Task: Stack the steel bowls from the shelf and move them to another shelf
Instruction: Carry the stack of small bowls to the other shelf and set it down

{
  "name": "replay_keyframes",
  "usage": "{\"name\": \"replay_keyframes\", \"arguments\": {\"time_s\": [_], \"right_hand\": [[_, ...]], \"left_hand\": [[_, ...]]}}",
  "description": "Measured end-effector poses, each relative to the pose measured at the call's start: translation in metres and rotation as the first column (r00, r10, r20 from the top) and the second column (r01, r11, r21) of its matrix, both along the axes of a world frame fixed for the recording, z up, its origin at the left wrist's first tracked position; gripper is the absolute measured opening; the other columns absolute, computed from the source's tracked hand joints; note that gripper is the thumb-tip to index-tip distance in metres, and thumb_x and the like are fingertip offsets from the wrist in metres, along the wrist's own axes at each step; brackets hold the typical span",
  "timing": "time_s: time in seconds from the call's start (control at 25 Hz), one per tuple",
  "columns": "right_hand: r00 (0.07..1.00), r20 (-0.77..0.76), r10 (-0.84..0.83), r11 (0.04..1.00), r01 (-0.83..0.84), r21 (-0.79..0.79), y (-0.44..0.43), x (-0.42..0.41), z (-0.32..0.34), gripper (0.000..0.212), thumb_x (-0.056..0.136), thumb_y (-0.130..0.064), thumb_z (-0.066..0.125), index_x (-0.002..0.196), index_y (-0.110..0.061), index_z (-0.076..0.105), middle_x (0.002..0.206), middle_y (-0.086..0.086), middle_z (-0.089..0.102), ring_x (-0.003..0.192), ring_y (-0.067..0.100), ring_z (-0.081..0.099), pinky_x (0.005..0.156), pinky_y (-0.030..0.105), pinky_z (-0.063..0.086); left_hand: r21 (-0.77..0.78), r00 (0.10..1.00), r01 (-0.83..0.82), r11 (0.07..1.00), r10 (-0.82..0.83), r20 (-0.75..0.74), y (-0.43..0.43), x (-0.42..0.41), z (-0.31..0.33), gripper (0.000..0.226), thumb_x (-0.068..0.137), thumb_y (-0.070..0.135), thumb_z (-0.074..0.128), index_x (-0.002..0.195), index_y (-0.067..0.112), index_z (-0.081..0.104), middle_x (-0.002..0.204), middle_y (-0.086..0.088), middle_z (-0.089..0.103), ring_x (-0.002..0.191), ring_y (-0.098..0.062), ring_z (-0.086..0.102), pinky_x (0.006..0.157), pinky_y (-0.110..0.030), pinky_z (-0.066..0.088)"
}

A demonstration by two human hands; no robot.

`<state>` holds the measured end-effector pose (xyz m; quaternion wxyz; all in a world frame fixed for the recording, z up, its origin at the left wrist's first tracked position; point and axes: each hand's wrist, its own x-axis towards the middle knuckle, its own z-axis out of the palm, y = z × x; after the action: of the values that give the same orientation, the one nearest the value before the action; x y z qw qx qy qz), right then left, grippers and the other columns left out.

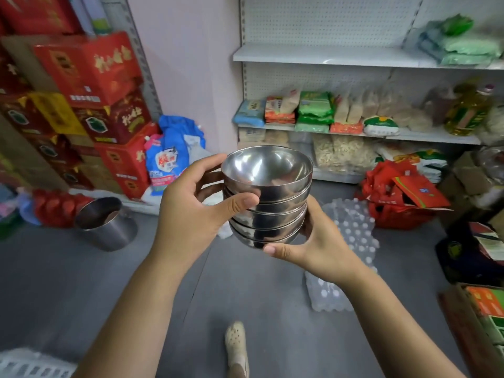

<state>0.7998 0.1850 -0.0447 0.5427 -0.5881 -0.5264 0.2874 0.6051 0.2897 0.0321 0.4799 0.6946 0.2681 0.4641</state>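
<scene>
The stack of nested, shiny round steel bowls (268, 186) hangs in mid-air between gripping fingers (240, 203), the left hand (191, 205) curled round its upper rims and the right hand (321, 249) cupping its base, which suits a rigid, probably light, slippery load.

the stacked steel bowls (268, 197) are polished metal, glossy and mirror-smooth. at eight o'clock a metal pot (109, 227) shows a duller, brushed sheen, and the cartons (90, 69) at ten o'clock are glossy printed cardboard. the floor (68, 282) looks matt grey and smooth, while the shelf (321, 54) at one o'clock is white, matt, with a perforated back panel.
</scene>
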Motion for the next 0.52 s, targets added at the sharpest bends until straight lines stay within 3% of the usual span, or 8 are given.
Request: {"name": "replay_keyframes", "arguments": {"time_s": [0.16, 0.36, 0.52], "right_hand": [[0.995, -0.005, -0.097, 0.995, 0.097, 0.033, 0.074, 0.058, 0.005, 0.107, 0.063, -0.048, 0.098, 0.15, -0.021, 0.044, 0.14, -0.009, 0.066, 0.133, 0.012, 0.062, 0.115, 0.044, 0.047], [0.976, 0.011, -0.215, 0.973, 0.214, 0.084, 0.182, 0.131, 0.026, 0.097, 0.066, -0.033, 0.098, 0.147, -0.023, 0.046, 0.136, -0.011, 0.068, 0.13, 0.011, 0.063, 0.114, 0.04, 0.048], [0.962, -0.007, -0.272, 0.957, 0.272, 0.098, 0.255, 0.185, 0.03, 0.101, 0.065, -0.031, 0.098, 0.15, -0.02, 0.044, 0.136, -0.013, 0.068, 0.13, 0.01, 0.063, 0.114, 0.039, 0.049]], "left_hand": [[0.054, 0.997, 0.074, 0.996, -0.073, -0.014, 0.088, 0.069, 0.005, 0.058, 0.055, 0.055, 0.091, 0.109, 0.053, 0.068, 0.112, 0.018, 0.075, 0.107, -0.011, 0.073, 0.095, -0.029, 0.057], [0.072, 0.975, 0.22, 0.973, -0.218, -0.034, 0.214, 0.157, 0.032, 0.063, 0.057, 0.047, 0.089, 0.115, 0.046, 0.065, 0.114, 0.019, 0.074, 0.11, -0.008, 0.071, 0.093, -0.022, 0.055], [0.077, 0.936, 0.346, 0.935, -0.339, -0.094, 0.307, 0.216, 0.041, 0.077, 0.058, 0.041, 0.089, 0.13, 0.033, 0.063, 0.123, 0.01, 0.071, 0.115, -0.007, 0.068, 0.096, -0.02, 0.054]]}}
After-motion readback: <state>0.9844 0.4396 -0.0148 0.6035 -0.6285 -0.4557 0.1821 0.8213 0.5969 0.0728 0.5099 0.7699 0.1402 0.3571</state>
